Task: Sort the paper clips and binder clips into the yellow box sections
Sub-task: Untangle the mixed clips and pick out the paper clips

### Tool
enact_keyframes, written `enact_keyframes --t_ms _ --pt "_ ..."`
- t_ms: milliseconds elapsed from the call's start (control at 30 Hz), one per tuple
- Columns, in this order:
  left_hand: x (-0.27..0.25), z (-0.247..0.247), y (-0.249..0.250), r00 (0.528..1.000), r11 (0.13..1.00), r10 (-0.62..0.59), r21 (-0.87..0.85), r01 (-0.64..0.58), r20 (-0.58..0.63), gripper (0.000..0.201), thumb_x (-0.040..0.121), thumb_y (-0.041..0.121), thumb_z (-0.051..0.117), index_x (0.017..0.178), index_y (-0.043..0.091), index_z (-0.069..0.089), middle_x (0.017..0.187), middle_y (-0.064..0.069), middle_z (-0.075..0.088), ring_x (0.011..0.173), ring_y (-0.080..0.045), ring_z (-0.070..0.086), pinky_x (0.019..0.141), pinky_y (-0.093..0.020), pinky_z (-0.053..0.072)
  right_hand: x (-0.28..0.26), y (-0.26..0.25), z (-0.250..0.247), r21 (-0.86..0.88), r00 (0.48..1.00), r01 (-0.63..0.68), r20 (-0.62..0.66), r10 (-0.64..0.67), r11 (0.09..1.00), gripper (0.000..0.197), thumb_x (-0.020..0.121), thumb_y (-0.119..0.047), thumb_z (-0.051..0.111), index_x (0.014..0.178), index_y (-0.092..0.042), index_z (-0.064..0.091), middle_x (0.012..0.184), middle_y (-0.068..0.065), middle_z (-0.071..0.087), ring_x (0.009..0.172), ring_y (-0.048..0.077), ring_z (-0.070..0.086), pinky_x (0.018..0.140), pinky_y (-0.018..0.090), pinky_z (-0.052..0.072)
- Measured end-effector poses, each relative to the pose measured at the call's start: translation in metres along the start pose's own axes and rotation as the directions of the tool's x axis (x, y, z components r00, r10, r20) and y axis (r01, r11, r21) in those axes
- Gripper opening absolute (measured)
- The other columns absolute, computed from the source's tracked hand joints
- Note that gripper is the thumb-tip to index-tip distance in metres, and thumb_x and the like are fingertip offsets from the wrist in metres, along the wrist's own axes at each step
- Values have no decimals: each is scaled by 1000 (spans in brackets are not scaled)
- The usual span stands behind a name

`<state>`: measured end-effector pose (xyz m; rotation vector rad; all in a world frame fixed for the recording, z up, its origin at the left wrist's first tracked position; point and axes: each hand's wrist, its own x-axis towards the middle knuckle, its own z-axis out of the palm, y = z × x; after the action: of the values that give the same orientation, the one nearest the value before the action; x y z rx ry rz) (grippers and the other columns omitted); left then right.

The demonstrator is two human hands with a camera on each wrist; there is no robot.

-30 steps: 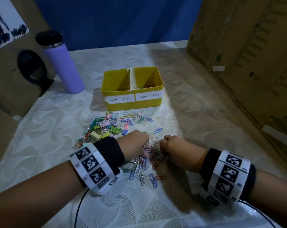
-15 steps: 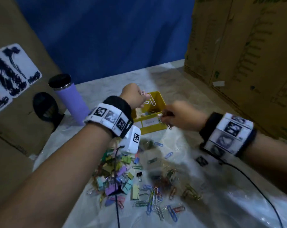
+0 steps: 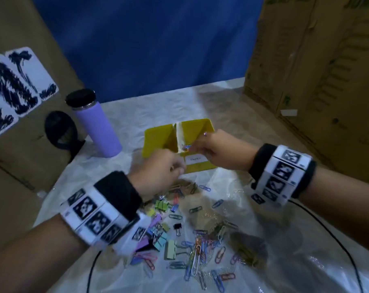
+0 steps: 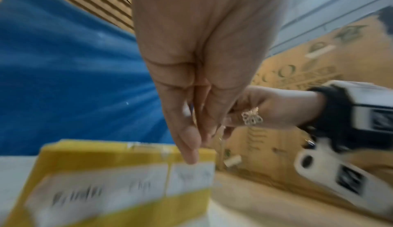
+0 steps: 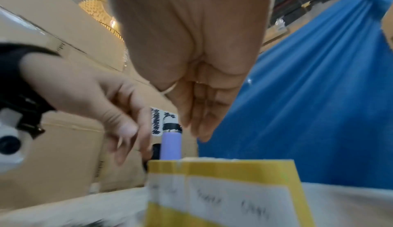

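Yellow box (image 3: 197,167) sits toward the desk's far edge, and since half a second ago I see my left hand (image 3: 158,170) dropped from above it to its front wall, no longer pinching a paper clip. Its fingers (image 4: 189,139) hang straight and together, holding nothing. My right hand (image 3: 217,151) has moved over the right section, fingers extended downward; a few paper clips (image 3: 186,147) show just beneath them. Loose clips (image 3: 196,248) lie scattered nearer the front edge.

Yellow box (image 3: 158,138), lilac bottle (image 3: 99,127), blue backdrop (image 3: 147,49), seemingly multicoloured clips (image 3: 192,246).
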<state>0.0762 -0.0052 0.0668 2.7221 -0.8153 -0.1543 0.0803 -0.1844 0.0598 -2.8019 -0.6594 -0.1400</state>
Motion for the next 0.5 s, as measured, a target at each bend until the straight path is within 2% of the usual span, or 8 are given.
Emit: enact_keyframes --t_ms 33,100,200,233,300,367,433,500 --pt "-13 12 1 992 999 22 45 -28 126 26 92 13 49 109 12 69 113 -4 70 97 -14 62 81 -23 46 -7 -3 10 21 993 46 106 -48 999 35 88 0 46 115 -11 65 114 11 68 105 28 61 88 32 45" --pt "-30 36 7 941 994 14 99 -50 339 35 94 10 39 122 10 59 129 -10 60 116 -23 55 97 -28 41 -13 -7 33 16 929 61 365 -63 998 41 86 3 44 119 -13 63 126 8 64 114 24 58 97 32 46" --pt "-40 64 16 851 957 -39 265 -119 524 39 99 16 28 133 5 43 141 -14 40 135 -27 32 117 -46 13 -14 -12 60 -40 848 70 528 -39 997 44 85 -1 49 127 -13 55 130 12 59 118 30 55 101 40 44" --pt "-43 71 17 829 937 -48 314 -156 557 41 100 19 26 136 3 39 145 -13 34 140 -27 23 118 -51 3 -16 -11 65 -77 832 76 554 -21 994 43 86 -5 49 129 -12 52 132 14 57 119 32 53 102 41 43" --pt "-51 82 17 822 922 -62 347 -169 566 48 101 22 24 145 4 22 155 -10 19 146 -26 9 119 -49 -3 -24 -4 69 -138 826 50 563 37 989 40 88 -8 48 129 -8 50 134 15 53 120 34 52 102 40 43" --pt "-61 90 18 839 941 -57 311 -136 541 54 102 26 21 149 7 5 160 -7 2 148 -23 0 120 -41 -3 -38 7 68 -162 843 2 531 85 987 36 88 -7 47 124 -9 52 130 13 56 115 33 55 97 38 47" --pt "-72 93 23 850 956 -32 265 -128 526 55 102 30 21 150 9 3 160 -7 -2 148 -21 -2 120 -36 -1 -57 10 64 -138 852 -13 517 84 990 41 85 -2 44 125 -11 50 132 10 54 115 33 55 95 37 47" --pt "-81 92 29 858 979 -6 179 -99 513 62 100 36 29 150 9 3 160 -6 1 148 -19 2 120 -33 5 -78 4 61 -112 846 6 531 55 994 54 84 2 41 136 -11 41 145 7 43 128 30 47 104 36 41"
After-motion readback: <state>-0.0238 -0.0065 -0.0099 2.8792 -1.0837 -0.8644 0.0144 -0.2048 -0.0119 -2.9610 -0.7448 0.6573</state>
